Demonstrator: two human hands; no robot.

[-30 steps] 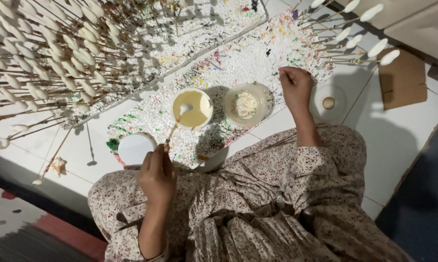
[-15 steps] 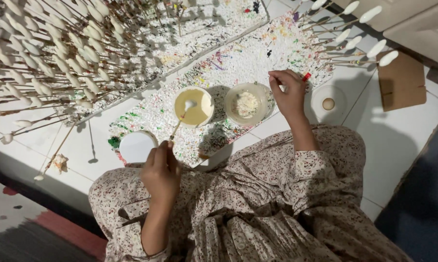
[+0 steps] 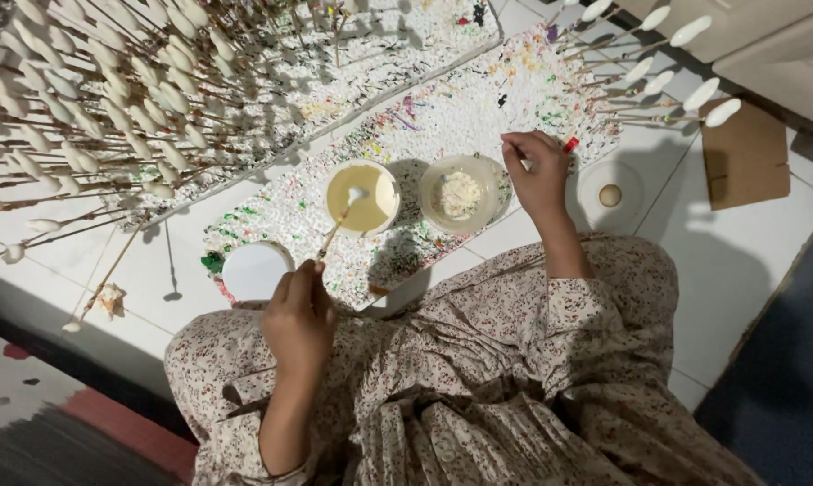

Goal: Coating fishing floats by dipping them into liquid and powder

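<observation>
My left hand (image 3: 300, 317) grips a thin stick (image 3: 334, 232) whose white bud tip dips into a bowl of cream-yellow liquid (image 3: 362, 197). My right hand (image 3: 536, 174) hovers beside a clear bowl of white crumbly material (image 3: 461, 193), fingers pinched on a small red-tipped thing (image 3: 570, 144). Both bowls stand on a paint-speckled white foam board (image 3: 442, 117). A round white lid (image 3: 253, 270) lies just left of my left hand.
Many sticks with white bud tips (image 3: 82, 99) stand in a foam board at the upper left; a few more (image 3: 668, 63) at the upper right. A white dish with a small ball (image 3: 610, 195) and a brown card (image 3: 744, 153) lie right. My floral dress (image 3: 514, 387) fills the foreground.
My right hand has drawn back from the board toward the clear bowl, pinching the red-tipped thing. My left hand keeps the stick's tip in the yellow bowl.
</observation>
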